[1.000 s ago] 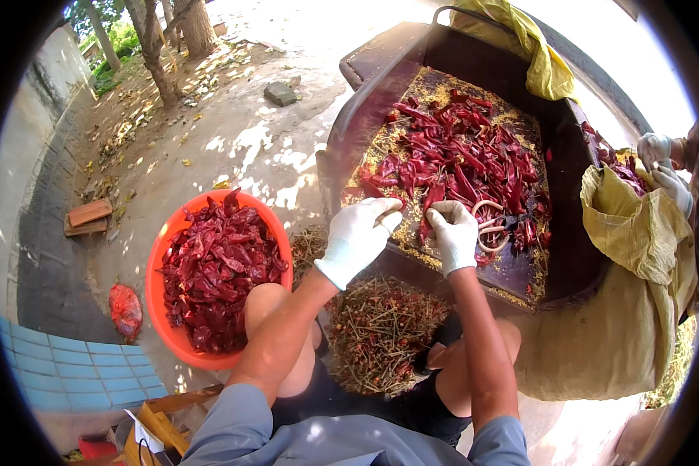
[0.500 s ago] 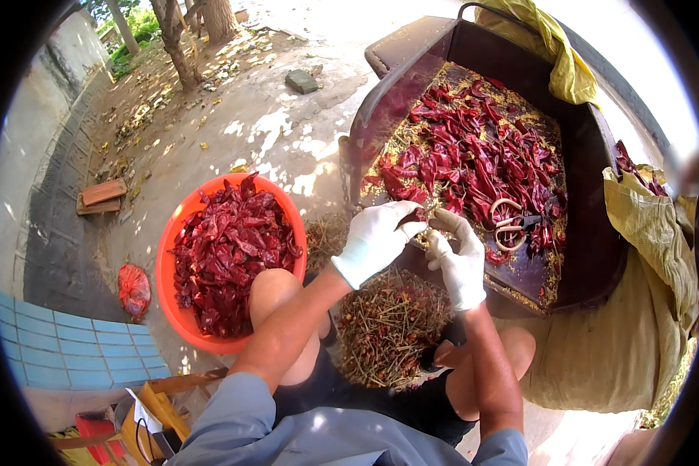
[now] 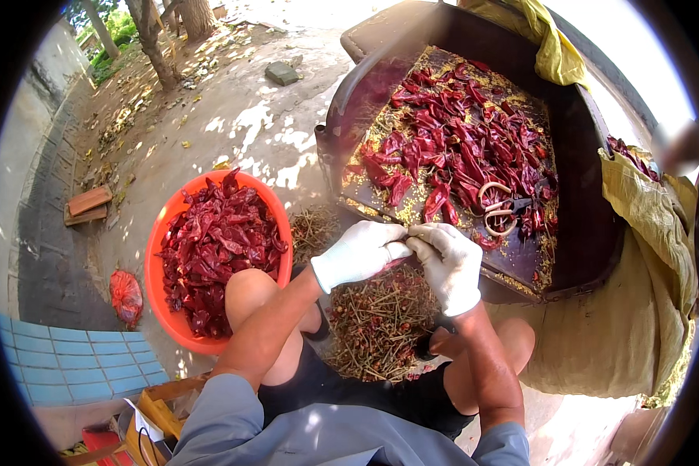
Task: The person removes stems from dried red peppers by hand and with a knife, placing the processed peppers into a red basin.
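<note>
Dried red pepper (image 3: 388, 269), mostly hidden by the fingers, held just outside the near edge of the dark cart (image 3: 586, 233). Left hand (image 3: 357, 255), gloved: fingers closed upon the pepper. Right hand (image 3: 450, 264), gloved: thumb and forefinger drawn together, meeting the left fingertips; whether they grip the pepper cannot be told. Scissors (image 3: 500, 211) lie among loose peppers (image 3: 474, 151) toward the cart's near right corner. Stem heap (image 3: 384, 326) below the hands; pepper-filled orange basin (image 3: 154, 268) beyond the cart's left edge.
</note>
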Available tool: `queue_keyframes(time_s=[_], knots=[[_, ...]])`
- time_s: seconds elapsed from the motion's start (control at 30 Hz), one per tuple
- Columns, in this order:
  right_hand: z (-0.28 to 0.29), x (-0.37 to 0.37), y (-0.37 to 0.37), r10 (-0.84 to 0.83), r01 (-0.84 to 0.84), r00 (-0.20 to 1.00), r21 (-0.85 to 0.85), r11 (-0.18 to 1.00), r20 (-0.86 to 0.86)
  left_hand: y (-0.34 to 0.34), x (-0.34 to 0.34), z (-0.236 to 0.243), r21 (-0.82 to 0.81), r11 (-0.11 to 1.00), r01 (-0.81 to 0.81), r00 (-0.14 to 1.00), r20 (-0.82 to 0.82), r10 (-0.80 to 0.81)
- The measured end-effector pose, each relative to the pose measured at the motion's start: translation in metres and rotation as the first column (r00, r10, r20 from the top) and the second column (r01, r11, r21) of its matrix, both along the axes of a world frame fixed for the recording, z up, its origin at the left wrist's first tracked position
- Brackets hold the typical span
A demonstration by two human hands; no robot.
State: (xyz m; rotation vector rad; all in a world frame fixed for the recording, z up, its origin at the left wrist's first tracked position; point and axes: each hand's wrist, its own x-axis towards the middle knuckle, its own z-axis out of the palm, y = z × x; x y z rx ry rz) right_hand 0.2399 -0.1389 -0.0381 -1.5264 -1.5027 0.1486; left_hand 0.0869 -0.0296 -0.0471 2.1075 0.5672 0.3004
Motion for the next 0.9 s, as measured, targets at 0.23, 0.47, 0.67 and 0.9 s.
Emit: queue_keyframes(time_s=[0.23,0.47,0.67,0.9], knots=[[0.003,-0.005,-0.004,-0.081,0.020,0.928,-0.170,0.985,-0.364,-0.009,0.002,-0.015,0.307,0.946,-0.105,0.981,0.187,0.049],[-0.006,0.003,0.014,-0.116,-0.132,0.092,-0.127,0.983,-0.989,-0.014,0.012,-0.010,0.265,0.935,-0.234,0.932,0.336,0.138],[-0.016,0.023,0.017,0.083,-0.250,-0.301,0.163,0.954,-0.950,-0.022,0.019,-0.005,-0.418,0.904,-0.087,0.867,0.415,0.276],[0.008,0.073,0.003,-0.359,0.348,0.775,-0.123,0.929,-0.520,-0.007,-0.017,0.006,-0.623,0.780,-0.058,0.782,0.458,0.423]])
